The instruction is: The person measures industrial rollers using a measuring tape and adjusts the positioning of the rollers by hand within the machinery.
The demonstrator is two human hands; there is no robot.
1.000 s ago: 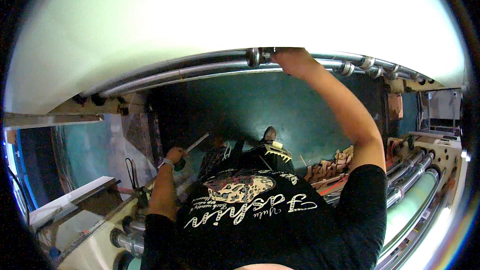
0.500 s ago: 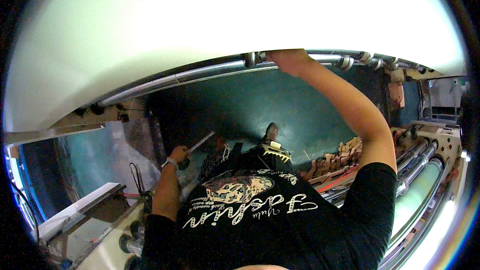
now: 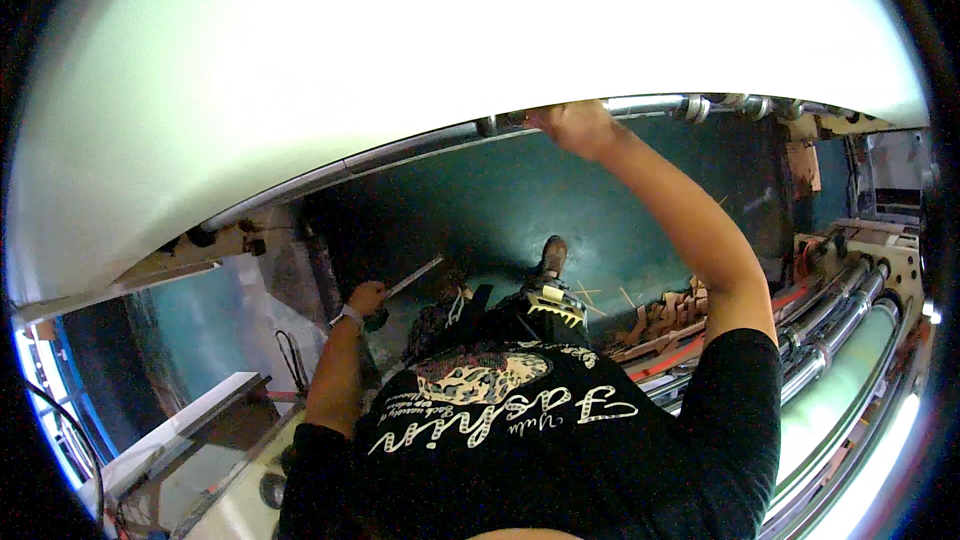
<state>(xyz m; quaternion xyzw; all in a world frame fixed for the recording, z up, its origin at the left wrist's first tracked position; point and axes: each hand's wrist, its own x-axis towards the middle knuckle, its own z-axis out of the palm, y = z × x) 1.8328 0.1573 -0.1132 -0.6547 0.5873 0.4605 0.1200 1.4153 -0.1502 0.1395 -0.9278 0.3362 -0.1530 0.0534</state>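
Observation:
My right hand (image 3: 578, 128) is closed at a shiny metal bar (image 3: 400, 150) that runs below the edge of a large white sheet or roll (image 3: 480, 20); its fingertips are partly hidden. A dark collar (image 3: 487, 125) sits on the bar just left of those fingers. Lower left, my left hand (image 3: 366, 297) grips a tape measure, whose dark case (image 3: 376, 320) shows beneath the fingers. Its pale blade (image 3: 415, 275) sticks out up and to the right, over the floor and apart from the bar.
Several metal collars (image 3: 695, 108) line the bar's right part. Machine rollers (image 3: 835, 350) lie close at my right, beside cardboard scraps (image 3: 670, 315). A pale yellow toothed piece (image 3: 555, 315) is at my waist. Pale machine panels (image 3: 190, 430) stand at left, above the green floor (image 3: 480, 190).
The view has shifted slightly, and the white sheet's edge now covers more of the metal bars. My right hand stays at the bar, and my left hand still holds the tape measure.

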